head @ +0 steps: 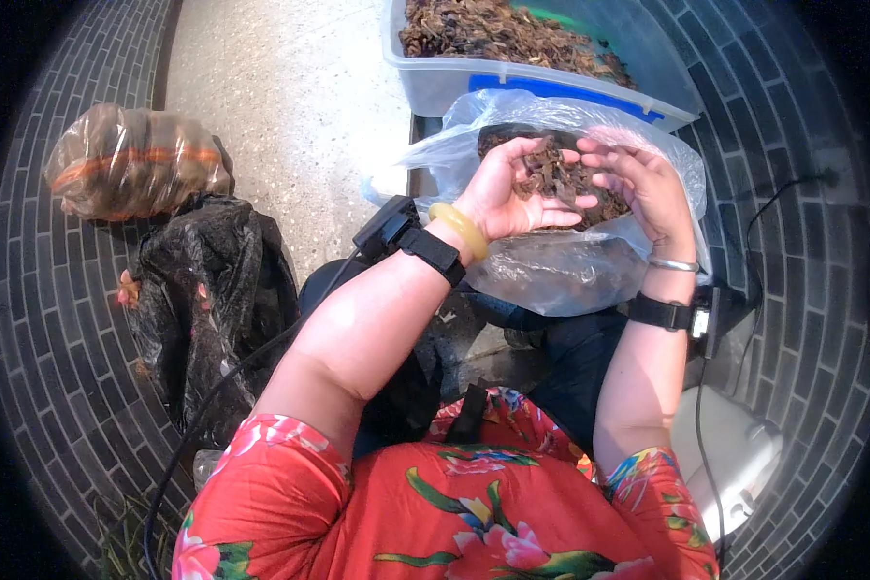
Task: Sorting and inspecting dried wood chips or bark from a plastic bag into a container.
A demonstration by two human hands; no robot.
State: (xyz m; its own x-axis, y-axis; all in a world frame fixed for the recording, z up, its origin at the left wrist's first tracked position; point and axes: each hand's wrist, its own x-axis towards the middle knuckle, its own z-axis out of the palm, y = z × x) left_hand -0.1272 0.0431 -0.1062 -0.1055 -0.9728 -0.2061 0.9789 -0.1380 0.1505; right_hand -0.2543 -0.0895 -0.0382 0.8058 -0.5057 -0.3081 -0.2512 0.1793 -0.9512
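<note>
My left hand (pixel 511 197) is palm up, cradling a small heap of brown, shrivelled dried pieces (pixel 551 174). Just to its right, my right hand (pixel 641 177) has its fingers apart and bent toward the heap, with nothing visible in them. Both hands are over the mouth of a clear plastic bag (pixel 558 279). Inside the bag lie more dark brown pieces (pixel 609 209), partly hidden by the hands. Beyond the bag, a translucent plastic bin (pixel 435 81) with a blue handle holds a large mass of similar brown pieces (pixel 471 32).
To the left, a tied-looking clear bag with orange stripes (pixel 141 163) lies near a crumpled black plastic bag (pixel 203 254). A white container (pixel 728 449) is at lower right. Cables (pixel 210 406) run from the wrist-strapped devices. Grey brick-pattern paving (pixel 58 348) borders a pale speckled slab (pixel 290 109).
</note>
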